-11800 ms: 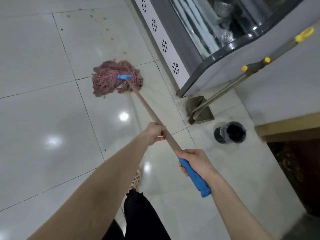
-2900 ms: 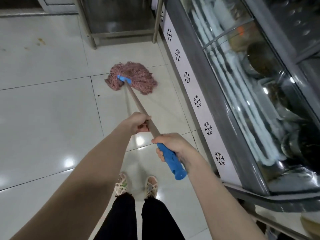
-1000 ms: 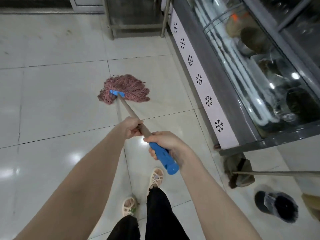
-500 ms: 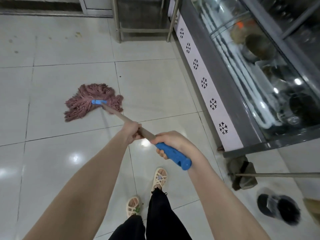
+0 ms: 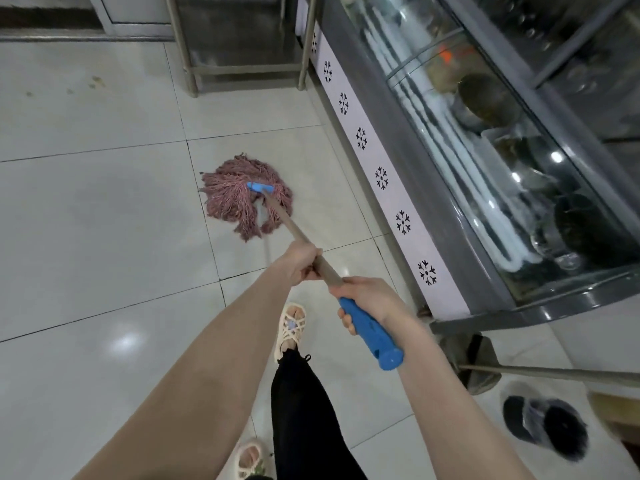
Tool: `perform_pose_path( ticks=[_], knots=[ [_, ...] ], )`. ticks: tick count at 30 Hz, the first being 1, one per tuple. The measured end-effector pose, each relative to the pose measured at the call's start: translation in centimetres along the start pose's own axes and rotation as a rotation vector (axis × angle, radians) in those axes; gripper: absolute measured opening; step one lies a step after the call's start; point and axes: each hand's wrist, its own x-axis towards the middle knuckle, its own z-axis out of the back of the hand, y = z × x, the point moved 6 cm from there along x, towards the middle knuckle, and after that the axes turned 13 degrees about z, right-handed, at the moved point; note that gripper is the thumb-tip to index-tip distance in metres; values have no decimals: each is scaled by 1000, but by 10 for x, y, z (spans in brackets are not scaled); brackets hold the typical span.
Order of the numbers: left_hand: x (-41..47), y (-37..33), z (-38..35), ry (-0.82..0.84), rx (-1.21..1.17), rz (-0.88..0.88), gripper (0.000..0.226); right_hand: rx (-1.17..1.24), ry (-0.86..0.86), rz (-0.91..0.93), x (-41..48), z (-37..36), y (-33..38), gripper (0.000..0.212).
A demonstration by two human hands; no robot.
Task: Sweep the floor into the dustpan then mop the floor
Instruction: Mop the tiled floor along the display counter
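Note:
A pink string mop head (image 5: 242, 199) with a blue clamp lies flat on the white tiled floor (image 5: 97, 216) ahead of me. Its wooden handle (image 5: 291, 226) slants back toward me and ends in a blue grip (image 5: 370, 334). My left hand (image 5: 301, 263) grips the wooden shaft partway down. My right hand (image 5: 374, 299) grips the top of the blue grip, just behind the left hand. A dustpan (image 5: 474, 362) with a long metal handle rests on the floor at the lower right.
A glass display counter (image 5: 485, 161) with a snowflake-patterned base runs along the right. A metal table's legs (image 5: 183, 57) stand at the back. A small black-lined bin (image 5: 550, 431) sits at lower right. My sandalled feet (image 5: 291, 327) are below the hands. Small stains (image 5: 93, 81) mark the far-left tiles.
The mop head has swung from the left back to the right, closer to the counter. Both hands keep their hold on the handle.

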Motion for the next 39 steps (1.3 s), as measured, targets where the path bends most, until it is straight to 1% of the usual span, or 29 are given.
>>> perform_pose_path(
  ticks=[1,5,6,9,10,14,20,24,29,32,36,39],
  knots=[
    [12,-17,2,-12,0,7,7,4,-1,1,18,0,11,20],
    [56,-101,6,-47,-4,14,9,2,10,2,92,3,71,27],
    [64,-120,8,-58,-7,10,9,22,10,5,107,4,86,26],
    [87,-190,9,-79,-33,33,8,61,41,-20,161,8,142,10],
    [93,-211,10,-82,-44,35,10,56,55,-19,177,10,159,8],
    [119,-284,19,-105,-56,43,10,33,73,-16,233,11,216,6],
    [162,-382,38,-132,-35,48,16,25,94,-34,311,4,295,7],
    [191,-445,56,-137,-50,41,15,31,94,-38,362,-7,341,9],
    [228,-543,96,-148,-47,78,15,75,87,-32,442,-40,410,12],
    [245,-596,112,-135,-19,83,22,95,89,-23,482,-54,448,5],
    [265,-644,123,-135,-6,59,31,109,61,-10,525,-62,478,5],
    [275,-652,124,-132,1,72,34,109,51,-25,539,-63,480,4]
  ],
)
